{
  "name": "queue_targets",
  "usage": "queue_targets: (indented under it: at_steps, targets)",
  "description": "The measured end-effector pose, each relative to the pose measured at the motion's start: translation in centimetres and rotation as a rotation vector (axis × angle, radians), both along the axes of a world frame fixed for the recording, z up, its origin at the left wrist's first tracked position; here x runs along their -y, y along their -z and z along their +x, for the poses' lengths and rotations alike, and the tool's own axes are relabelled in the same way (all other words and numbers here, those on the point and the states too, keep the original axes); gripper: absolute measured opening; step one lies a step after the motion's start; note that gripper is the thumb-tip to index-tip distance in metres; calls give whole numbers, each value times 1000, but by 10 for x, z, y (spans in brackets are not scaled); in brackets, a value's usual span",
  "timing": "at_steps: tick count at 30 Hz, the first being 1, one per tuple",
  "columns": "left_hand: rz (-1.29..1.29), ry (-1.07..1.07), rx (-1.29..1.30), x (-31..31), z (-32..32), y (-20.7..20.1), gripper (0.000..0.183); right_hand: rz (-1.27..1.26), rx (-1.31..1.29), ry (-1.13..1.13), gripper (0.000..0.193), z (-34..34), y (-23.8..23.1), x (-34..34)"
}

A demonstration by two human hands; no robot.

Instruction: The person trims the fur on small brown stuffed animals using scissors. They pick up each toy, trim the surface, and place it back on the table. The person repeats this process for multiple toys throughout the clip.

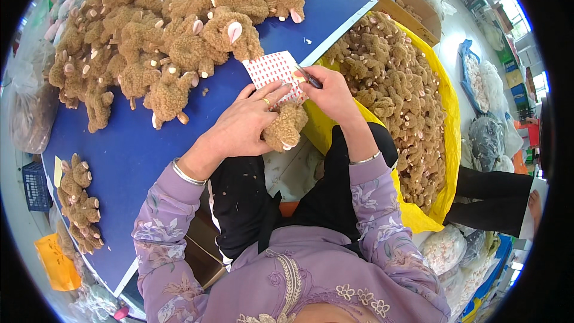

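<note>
Where the blue worktop (137, 155) reaches its left edge, a small row of brown plush toys (79, 203) lies, and a big heap of the same toys (161, 36) covers its far side. Nearer the middle, the left hand (242, 125) lies spread, fingers pressing one plush toy (287, 127) at the worktop's edge beside a sheet of red-and-white stickers (274, 70). Just right, the right hand (332, 96) pinches a dark pen-like tool (310, 78) over the sheet. Farther right, a yellow bag (445, 131) holds many more toys.
</note>
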State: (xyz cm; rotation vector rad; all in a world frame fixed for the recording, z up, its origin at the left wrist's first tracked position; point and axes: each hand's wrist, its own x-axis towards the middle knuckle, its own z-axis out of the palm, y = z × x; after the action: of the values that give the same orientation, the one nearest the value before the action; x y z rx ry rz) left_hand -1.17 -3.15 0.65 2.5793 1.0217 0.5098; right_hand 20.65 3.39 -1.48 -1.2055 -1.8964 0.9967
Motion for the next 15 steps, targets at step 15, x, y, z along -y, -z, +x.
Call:
queue_targets:
  at_steps: [15]
  targets:
    - [25,4,40,-1,0,3,33,155,14,-1,25,-2,10,-5]
